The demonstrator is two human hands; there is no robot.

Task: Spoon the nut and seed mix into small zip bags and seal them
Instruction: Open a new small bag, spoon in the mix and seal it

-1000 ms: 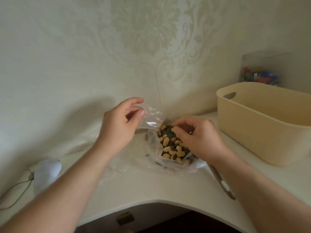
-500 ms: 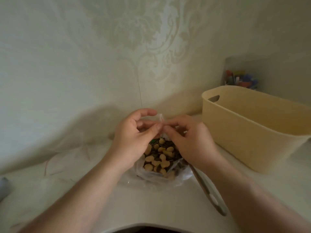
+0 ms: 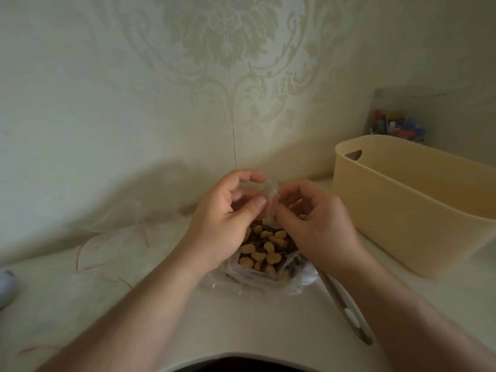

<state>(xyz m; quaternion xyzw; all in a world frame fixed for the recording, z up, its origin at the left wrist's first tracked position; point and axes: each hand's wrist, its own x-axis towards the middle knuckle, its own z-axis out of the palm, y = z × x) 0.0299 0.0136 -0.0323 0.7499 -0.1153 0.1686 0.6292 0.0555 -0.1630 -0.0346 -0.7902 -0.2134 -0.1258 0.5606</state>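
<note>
At the far left edge of the frame we see part of a pale rounded object [image 3: 6, 287] on the table [image 3: 241, 323], too cut off to identify. Right of it, at centre left, lie empty clear bags [image 3: 112, 245] with thin red strips, flat on the tabletop against the patterned wall [image 3: 161, 89].

In the middle of the frame our left hand [image 3: 222, 224] is raised above the table, its thumb and fingers curled and pinching the left side of a small zip bag [image 3: 271, 194]. The clear bag is held between both hands, just above the mix [image 3: 265, 253]. The film is blurred, so we cannot tell whether its mouth is open or sealed, or whether anything is inside.

Directly below the hands, the mix of pale nuts and dark seeds sits in a larger clear bag [image 3: 300, 280] resting on the table, its top open.

Our right hand [image 3: 319, 224] pinches the right side of the small bag, fingers curled, thumb close to the left thumb.

Under the right forearm a spoon [image 3: 349, 315] lies on the table, running toward the lower right, its bowl end hidden near the big bag.

At right stands a beige tub [image 3: 402, 210] with a handle cut-out. Behind it, in the upper right, a clear container [image 3: 397, 122] holds coloured items, too blurred to name.
</note>
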